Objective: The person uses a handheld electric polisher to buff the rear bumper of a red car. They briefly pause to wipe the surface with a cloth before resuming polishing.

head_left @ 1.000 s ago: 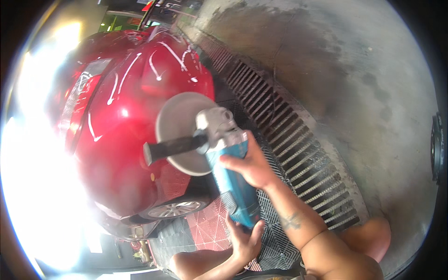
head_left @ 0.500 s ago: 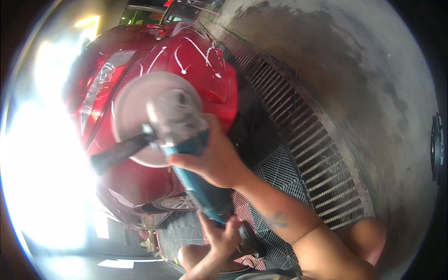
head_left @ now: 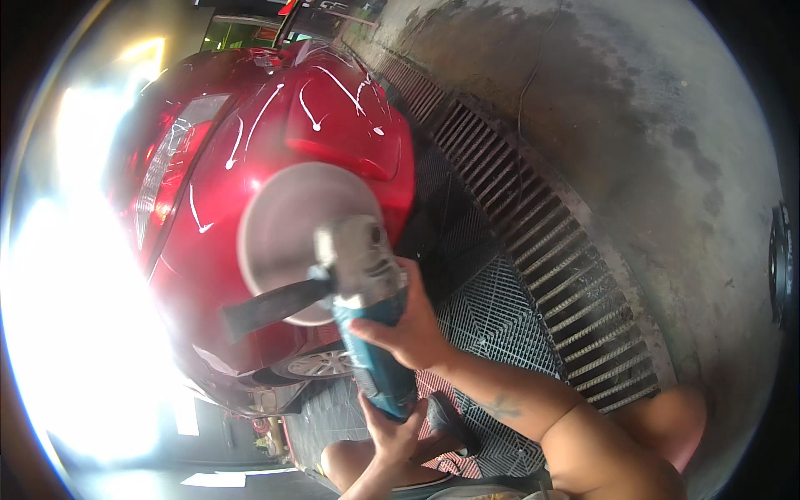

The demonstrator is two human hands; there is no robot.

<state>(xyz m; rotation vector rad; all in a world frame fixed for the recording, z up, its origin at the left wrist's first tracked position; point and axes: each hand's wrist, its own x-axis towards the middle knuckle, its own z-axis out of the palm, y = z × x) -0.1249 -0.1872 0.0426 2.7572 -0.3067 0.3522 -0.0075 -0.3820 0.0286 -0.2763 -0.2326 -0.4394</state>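
Observation:
A teal rotary polisher (head_left: 377, 367) with a worn silver head is in both my hands. My right hand (head_left: 410, 325) is wrapped round the body just behind the head. Lower down, my left hand (head_left: 392, 429) grips the rear end. The round pinkish-white pad (head_left: 287, 229) is blurred and lies against or just over the glossy red car bumper (head_left: 208, 275); I cannot tell which. A black side handle (head_left: 271, 310) sticks out to the left, with no hand on it. White streaks of paste (head_left: 312, 117) mark the bumper beyond the pad.
A slatted floor drain (head_left: 542, 258) runs along the right, beside wet-stained concrete (head_left: 617, 133). Under me are grey and red grid floor tiles (head_left: 492, 317). The car's wheel (head_left: 321, 364) shows below the bumper, its tail light (head_left: 171, 175) at left. Strong glare washes out the left side.
The polisher and both hands have moved down and to the right, toward me. More white streaks now show on the bumper, where the pad covered them before.

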